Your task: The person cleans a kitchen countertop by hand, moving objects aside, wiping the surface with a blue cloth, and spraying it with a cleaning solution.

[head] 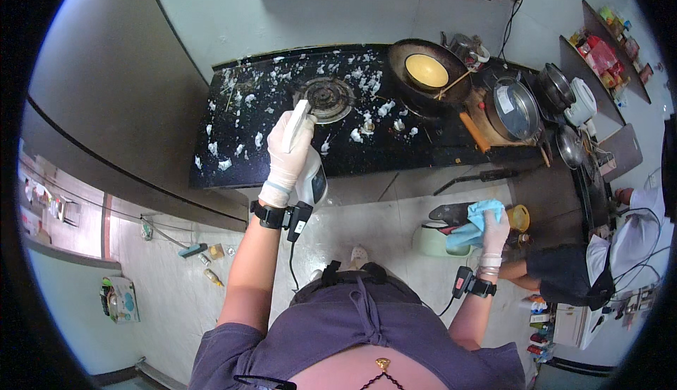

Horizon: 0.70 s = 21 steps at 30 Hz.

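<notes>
My left hand (290, 152), in a white glove, grips a white spray bottle (313, 181) by its upper part. The bottle's white nozzle end (297, 120) points at the black cooktop (248, 165). White blobs that look like foam (385, 108) lie scattered over the cooktop, around the round gas burner (328, 96) and the control knobs (399, 125). My right hand (495, 234), also gloved, clutches a crumpled light blue cloth (468, 231) off the counter's front, above a pale green bin (431, 243) on the floor.
A dark wok (399, 64) with a yellow bowl (427, 71) sits on the right of the cooktop. Beyond it stands a steel pot (521, 115). A cleaver-like tool's orange handle (474, 132) juts over the front. Another person (560, 268) is at the right. A broom (192, 250) lies left.
</notes>
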Available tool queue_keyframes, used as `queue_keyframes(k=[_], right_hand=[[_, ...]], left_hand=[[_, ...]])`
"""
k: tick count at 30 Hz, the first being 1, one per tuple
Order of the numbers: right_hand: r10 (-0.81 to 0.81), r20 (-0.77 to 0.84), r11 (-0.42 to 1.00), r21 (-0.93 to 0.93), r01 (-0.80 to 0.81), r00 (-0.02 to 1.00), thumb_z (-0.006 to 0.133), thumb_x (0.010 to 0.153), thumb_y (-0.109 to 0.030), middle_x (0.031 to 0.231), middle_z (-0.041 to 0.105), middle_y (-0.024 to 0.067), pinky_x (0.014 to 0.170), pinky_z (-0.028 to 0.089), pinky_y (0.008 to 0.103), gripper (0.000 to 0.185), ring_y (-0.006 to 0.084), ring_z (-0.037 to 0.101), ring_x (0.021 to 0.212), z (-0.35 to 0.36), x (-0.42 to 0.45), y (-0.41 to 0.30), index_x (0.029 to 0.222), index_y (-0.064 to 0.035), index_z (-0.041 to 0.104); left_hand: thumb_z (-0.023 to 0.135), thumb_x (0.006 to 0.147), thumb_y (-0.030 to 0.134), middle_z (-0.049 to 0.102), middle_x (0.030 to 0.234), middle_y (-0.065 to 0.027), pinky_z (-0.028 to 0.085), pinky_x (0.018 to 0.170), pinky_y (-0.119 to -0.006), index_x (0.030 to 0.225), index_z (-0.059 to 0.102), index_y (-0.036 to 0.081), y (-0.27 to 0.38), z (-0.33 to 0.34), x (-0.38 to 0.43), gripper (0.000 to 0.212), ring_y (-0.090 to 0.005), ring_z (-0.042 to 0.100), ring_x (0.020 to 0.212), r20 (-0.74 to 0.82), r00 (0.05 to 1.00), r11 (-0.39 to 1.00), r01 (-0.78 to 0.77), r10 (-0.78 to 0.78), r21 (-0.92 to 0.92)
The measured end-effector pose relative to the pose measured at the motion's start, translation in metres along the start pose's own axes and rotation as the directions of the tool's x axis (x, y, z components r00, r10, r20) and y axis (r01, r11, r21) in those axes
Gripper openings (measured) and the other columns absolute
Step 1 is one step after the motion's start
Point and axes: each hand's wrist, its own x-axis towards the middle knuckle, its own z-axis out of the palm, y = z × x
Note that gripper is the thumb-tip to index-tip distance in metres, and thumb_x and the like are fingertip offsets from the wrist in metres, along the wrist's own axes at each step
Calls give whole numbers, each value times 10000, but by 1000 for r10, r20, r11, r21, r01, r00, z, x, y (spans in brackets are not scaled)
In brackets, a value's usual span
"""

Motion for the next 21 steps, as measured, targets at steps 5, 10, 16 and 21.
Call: queue_keyframes(k=[5,10,16,21], right_hand=[[-11,-3,999,37,12,1000,564,812,-80,861,623,43,701,470,257,161,114,566,745,3,-4,-6,938,17,584],[49,-3,991,128,-48,999,555,811,-62,861,626,40,702,473,256,152,109,574,754,5,-6,-4,939,15,582],[46,-7,997,59,-45,999,559,810,-61,864,630,36,701,472,252,138,105,576,760,8,-8,-4,924,10,594],[79,-9,997,28,-78,997,567,808,-70,869,635,36,718,465,251,148,108,576,767,9,-5,-1,933,-3,605]], left_hand=[[600,803,112,632,691,-67,464,593,-257,791,613,9,-21,-3,-4,105,-114,601,629,70,996,997,60,-63,54],[574,790,115,658,756,-68,467,655,-248,881,628,-16,-19,-1,-6,169,-129,607,686,183,973,984,113,-138,139],[616,782,180,640,752,-118,476,658,-304,864,626,21,-73,9,-20,179,-198,618,679,234,941,964,211,-246,165],[616,774,189,628,725,-123,476,647,-309,835,622,22,-67,12,-23,177,-202,613,660,367,899,971,219,-238,93]])
